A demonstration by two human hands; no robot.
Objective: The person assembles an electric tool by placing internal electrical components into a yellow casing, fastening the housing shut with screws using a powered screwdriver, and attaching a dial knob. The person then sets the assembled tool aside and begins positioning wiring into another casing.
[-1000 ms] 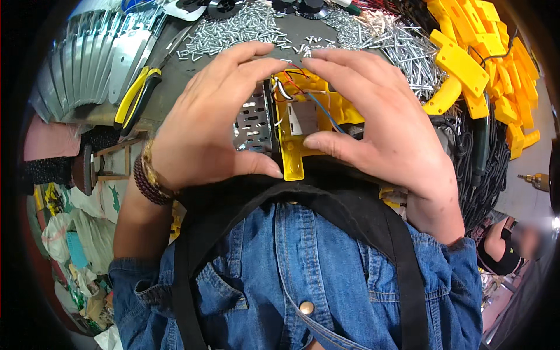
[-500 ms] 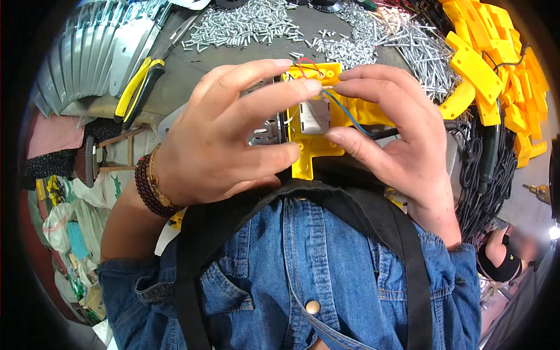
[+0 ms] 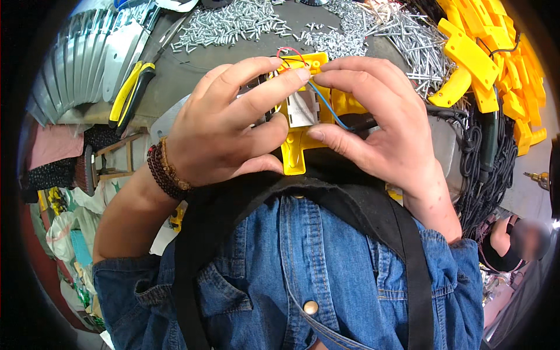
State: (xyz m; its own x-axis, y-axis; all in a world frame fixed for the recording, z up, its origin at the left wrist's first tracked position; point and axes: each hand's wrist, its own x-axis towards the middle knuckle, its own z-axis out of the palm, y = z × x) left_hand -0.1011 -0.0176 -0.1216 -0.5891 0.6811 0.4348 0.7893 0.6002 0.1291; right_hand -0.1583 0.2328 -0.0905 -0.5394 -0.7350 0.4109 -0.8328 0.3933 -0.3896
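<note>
A yellow plastic tool housing (image 3: 294,160), open at the top, is held in front of my chest. Inside it sits a pale grey block (image 3: 301,109). A red wire (image 3: 291,49) loops over its far end, and a blue wire (image 3: 328,104) runs down to a black cable. My left hand (image 3: 227,119) is closed on the housing's left side, thumb at its near end, index fingertip by the wires. My right hand (image 3: 385,111) spans the right side, its fingertips at the blue wire's upper end and its thumb beside the block. The exact fingertip contact is partly hidden.
Loose screws (image 3: 233,26) and long silver pins (image 3: 414,46) cover the far bench. Yellow-black pliers (image 3: 133,90) and metal blades (image 3: 79,64) lie left. Yellow housing parts (image 3: 475,55) and coiled black cords (image 3: 481,157) are right. Another person (image 3: 504,245) is at the lower right.
Both hands and the housing have shifted slightly left and toward the far side. My left fingers have curled in more, and its thumb now shows at the housing's near end.
</note>
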